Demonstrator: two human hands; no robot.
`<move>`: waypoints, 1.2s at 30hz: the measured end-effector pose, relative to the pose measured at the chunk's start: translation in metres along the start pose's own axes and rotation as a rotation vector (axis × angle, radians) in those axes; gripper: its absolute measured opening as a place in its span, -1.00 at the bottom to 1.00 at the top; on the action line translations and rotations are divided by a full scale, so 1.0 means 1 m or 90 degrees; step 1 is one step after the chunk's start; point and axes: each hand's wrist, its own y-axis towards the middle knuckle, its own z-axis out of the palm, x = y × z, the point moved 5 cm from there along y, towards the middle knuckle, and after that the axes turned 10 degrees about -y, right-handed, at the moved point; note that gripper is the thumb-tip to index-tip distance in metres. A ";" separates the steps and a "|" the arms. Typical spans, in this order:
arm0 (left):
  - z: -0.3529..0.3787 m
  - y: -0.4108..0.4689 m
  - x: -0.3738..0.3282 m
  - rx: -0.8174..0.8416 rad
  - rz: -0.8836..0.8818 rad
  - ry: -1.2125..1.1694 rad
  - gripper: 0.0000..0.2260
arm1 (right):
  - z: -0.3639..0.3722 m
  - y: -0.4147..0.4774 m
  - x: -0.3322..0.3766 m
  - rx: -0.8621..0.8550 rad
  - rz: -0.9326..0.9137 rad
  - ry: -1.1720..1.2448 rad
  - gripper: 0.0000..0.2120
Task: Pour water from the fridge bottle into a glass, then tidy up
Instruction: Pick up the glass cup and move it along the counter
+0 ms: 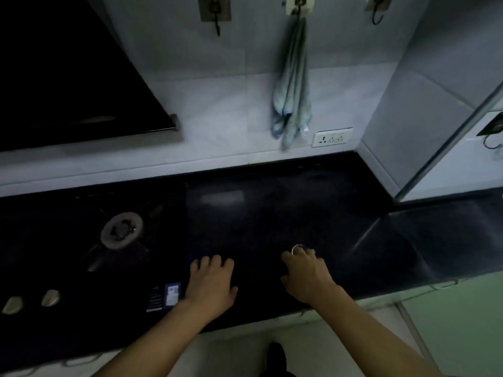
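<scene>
A clear glass [298, 248] stands on the dark countertop [272, 208] near its front edge; only part of its rim shows above my fingers. My right hand [306, 273] is wrapped around the glass from the near side. My left hand [211, 284] rests palm down on the countertop to the left of the glass, fingers slightly curled, holding nothing. No bottle is in view. The scene is dim and slightly blurred.
A gas hob with a burner [122, 230] and two knobs [30, 302] lies to the left. A cloth [292, 85] hangs from a wall hook above a socket [332, 137]. A dark hood [68, 77] is upper left; a tiled wall corner [408, 118] at right.
</scene>
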 end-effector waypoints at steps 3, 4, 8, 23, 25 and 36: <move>0.006 0.015 -0.015 0.020 -0.020 0.002 -0.50 | 0.007 0.015 -0.034 -0.047 0.013 0.020 -0.59; 0.008 0.019 -0.018 0.029 -0.024 0.003 -0.50 | 0.010 0.021 -0.046 -0.067 0.024 0.028 -0.56; 0.016 0.034 -0.027 0.062 -0.032 -0.014 -0.48 | 0.031 0.046 -0.078 -0.026 0.039 0.070 -0.25; 0.053 0.065 -0.032 0.099 -0.150 -0.491 -0.48 | 0.064 0.089 -0.069 0.013 -0.067 0.189 -0.49; 0.059 0.068 -0.030 0.109 -0.202 -0.618 -0.45 | 0.056 0.087 -0.060 -0.001 -0.096 0.207 -0.49; 0.064 0.056 -0.037 0.121 -0.324 -1.153 -0.63 | -0.007 0.062 0.002 -0.092 -0.299 0.217 -0.36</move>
